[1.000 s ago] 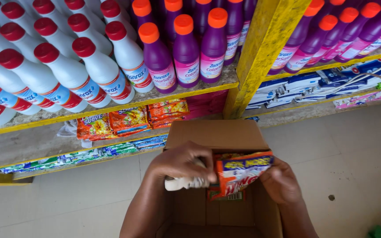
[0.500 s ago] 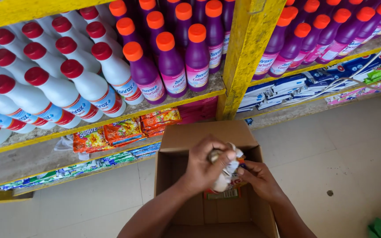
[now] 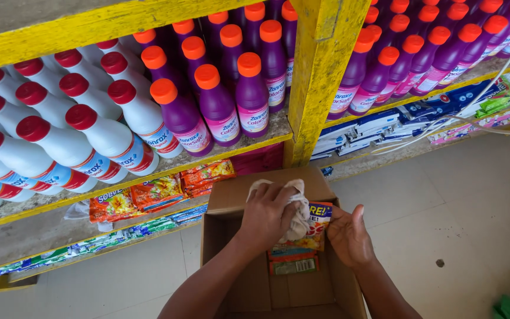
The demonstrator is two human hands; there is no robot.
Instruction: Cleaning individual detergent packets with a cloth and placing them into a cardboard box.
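- Left hand (image 3: 268, 214) over the open cardboard box (image 3: 226, 248), fingers curled shut around a crumpled off-white cloth (image 3: 295, 208); cloth pressed against the top of a sachet pack.
- Right hand (image 3: 349, 235) fingers extended, palm flat against the right edge of the colourful sachet pack (image 3: 302, 243), holding it upright inside the box.
- Pack sits mid-box, lower end reaching toward the box floor; bare cardboard shows beneath it and to its left.
- Box's far flap lies close under the lower shelf edge (image 3: 149, 177); little gap there.
- Yellow upright post (image 3: 320, 77) stands directly behind the box.
- Upper shelf packed tight: purple bottles (image 3: 219, 112) with orange caps, white bottles (image 3: 113, 142) with red caps to the left.
- Orange sachet strips (image 3: 160, 192) lie on the lower shelf.
- Tiled floor (image 3: 455, 218) lies open to the right of the box.
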